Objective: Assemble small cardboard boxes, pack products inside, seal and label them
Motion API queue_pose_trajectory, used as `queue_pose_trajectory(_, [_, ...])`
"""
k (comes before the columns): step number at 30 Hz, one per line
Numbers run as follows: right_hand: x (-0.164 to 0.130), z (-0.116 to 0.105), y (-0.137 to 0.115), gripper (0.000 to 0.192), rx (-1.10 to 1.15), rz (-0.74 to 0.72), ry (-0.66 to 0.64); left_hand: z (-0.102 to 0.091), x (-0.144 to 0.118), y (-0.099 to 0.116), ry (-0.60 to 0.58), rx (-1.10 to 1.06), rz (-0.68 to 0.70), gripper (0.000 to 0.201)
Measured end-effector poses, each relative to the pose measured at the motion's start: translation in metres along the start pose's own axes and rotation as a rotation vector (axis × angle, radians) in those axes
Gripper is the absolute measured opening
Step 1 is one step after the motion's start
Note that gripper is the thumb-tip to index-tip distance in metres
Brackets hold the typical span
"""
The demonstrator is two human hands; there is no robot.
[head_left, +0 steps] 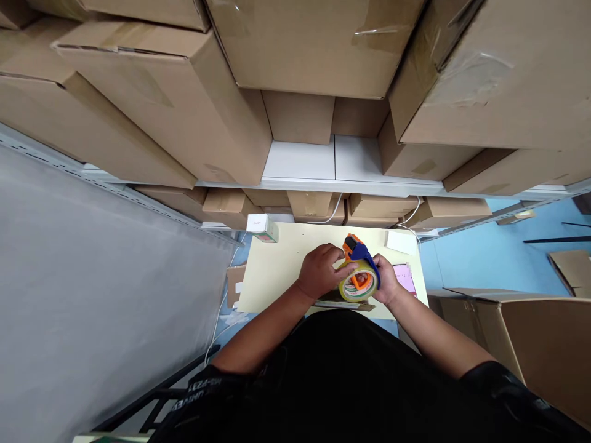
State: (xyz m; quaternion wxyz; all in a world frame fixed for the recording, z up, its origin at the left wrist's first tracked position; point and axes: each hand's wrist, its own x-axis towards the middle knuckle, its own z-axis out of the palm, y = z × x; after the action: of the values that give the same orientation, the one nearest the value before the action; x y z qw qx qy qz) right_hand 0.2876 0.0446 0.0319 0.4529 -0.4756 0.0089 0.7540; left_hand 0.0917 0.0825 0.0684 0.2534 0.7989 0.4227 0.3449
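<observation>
Clock: twelve o'clock points away from the person, and the tape dispenser is the centre.
Tape dispenser: a blue-and-orange plastic hand-held tape dispenser [364,253], held up between the two hands above the near edge of the table.
Roll: a thick ring of yellowish clear tape [346,289] with a pale printed core, mounted at the dispenser's six o'clock end.
Long axis: from the orange-and-black head, a little left of twelve, down to the roll, a little right of six; it looks tilted rather than flat.
Left hand: the bare left hand [321,271] is at nine o'clock, half curled, the thumb reaching across to the roll's upper rim and the fingers bent close to the orange head; whether it pinches anything, I cannot tell.
Right hand: the bare right hand [386,281] is at about four o'clock, closed around the dispenser's side; skin showing through the core looks like its fingers behind.
Nearer hand: the left is closer to the orange head; the right bears against the blue frame.
Table: a pale yellow rectangular tabletop [277,271]; a small white-and-green carton [262,227] at ten, a flat white box [401,242] at two, a pink-screened phone [405,279] at three, just beside the right hand.
Below: a flat brown piece [341,304] at seven, partly hidden, material unclear.
</observation>
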Motion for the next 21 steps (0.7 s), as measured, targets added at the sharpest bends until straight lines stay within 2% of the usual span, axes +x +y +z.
queue_pose_trajectory(6, [0.000,0.005,0.005,0.012,0.014,-0.082,0.027,-0.005,0.004,0.012,-0.157,-0.028,-0.368,0.028])
queue_pose_trajectory(9, [0.000,0.008,0.008,0.013,0.008,-0.112,0.033,-0.007,0.006,0.017,-0.224,-0.037,-0.482,0.027])
queue_pose_trajectory(16, [0.000,0.010,0.014,0.015,0.011,-0.194,0.085,-0.014,0.008,0.021,-0.268,-0.002,-0.534,0.014])
queue_pose_trajectory(21, [0.001,0.005,0.014,0.016,0.020,-0.183,0.062,-0.023,0.007,0.016,-0.286,-0.180,-0.489,0.022])
